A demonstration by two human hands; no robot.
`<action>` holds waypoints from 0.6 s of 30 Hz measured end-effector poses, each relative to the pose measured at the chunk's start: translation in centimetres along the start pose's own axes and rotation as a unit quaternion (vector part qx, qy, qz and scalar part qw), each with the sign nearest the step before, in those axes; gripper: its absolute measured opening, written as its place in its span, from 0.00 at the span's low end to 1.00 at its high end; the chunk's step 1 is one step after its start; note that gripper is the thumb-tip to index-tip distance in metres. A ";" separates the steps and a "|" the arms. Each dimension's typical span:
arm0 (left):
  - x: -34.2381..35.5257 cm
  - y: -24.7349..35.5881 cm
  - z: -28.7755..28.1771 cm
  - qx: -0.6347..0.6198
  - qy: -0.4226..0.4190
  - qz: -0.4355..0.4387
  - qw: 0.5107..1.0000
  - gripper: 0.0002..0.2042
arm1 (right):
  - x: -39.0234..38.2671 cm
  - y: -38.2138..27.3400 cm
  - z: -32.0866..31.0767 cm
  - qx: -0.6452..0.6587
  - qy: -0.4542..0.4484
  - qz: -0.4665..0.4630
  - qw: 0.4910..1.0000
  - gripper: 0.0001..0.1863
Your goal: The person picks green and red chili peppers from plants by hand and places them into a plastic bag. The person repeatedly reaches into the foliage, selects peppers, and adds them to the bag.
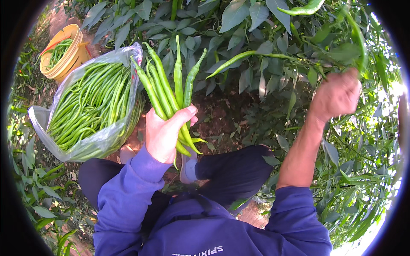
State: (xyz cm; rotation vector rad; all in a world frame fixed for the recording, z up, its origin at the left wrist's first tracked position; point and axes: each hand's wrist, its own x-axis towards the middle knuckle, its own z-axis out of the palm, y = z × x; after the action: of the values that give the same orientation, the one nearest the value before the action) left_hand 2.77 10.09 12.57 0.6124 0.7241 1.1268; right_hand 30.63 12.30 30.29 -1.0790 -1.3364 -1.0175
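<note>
My left hand [164, 130] is closed round a bunch of long green chili peppers [167, 96], held upright in front of my body. Their stem ends fan out above the fingers and several tips poke out below. At the right, my right hand [337, 96] is raised into the plants, its fingers closed. A blurred green chili pepper [358, 40] rises from its fingertips. Another green chili pepper [239, 61] hangs among the leaves between the hands, and one more chili pepper [302, 8] shows at the top edge.
Left of my left hand stands an open clear plastic bag [38, 121] packed with green chili peppers. Behind it, a yellow bucket [68, 64] leans, with more peppers inside. Leafy pepper plants [252, 38] crowd the far side and right. My bent legs [235, 166] are below.
</note>
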 end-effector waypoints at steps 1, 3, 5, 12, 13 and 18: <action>-0.1 0.0 0.0 0.001 0.002 0.000 1.000 0.12 | 0.4 -0.6 -0.9 0.070 0.030 0.134 0.988 0.26; 0.0 -0.1 0.1 0.008 0.006 -0.011 1.000 0.12 | 2.1 -1.1 -1.9 0.170 0.074 0.241 0.953 0.26; 0.0 0.0 0.2 0.010 0.008 -0.008 1.000 0.12 | 2.8 -1.9 -2.7 0.195 0.071 0.275 0.939 0.27; -0.5 2.7 -0.4 -0.037 0.031 0.059 0.997 0.13 | -9.0 -8.1 -6.8 0.268 -0.020 0.423 0.865 0.28; -0.6 3.3 -0.8 -0.040 0.051 0.062 0.996 0.12 | -11.3 -9.1 -7.4 0.243 -0.043 0.416 0.875 0.26; -1.5 6.2 -3.1 -0.049 0.088 0.109 0.989 0.11 | -19.8 -14.2 -10.0 0.289 -0.255 0.500 0.776 0.14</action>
State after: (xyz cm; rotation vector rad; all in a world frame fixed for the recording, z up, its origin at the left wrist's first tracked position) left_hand -3.60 10.87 15.60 0.5213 0.7590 1.4241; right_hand 19.01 -1.53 11.16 -1.3473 -1.0827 0.4983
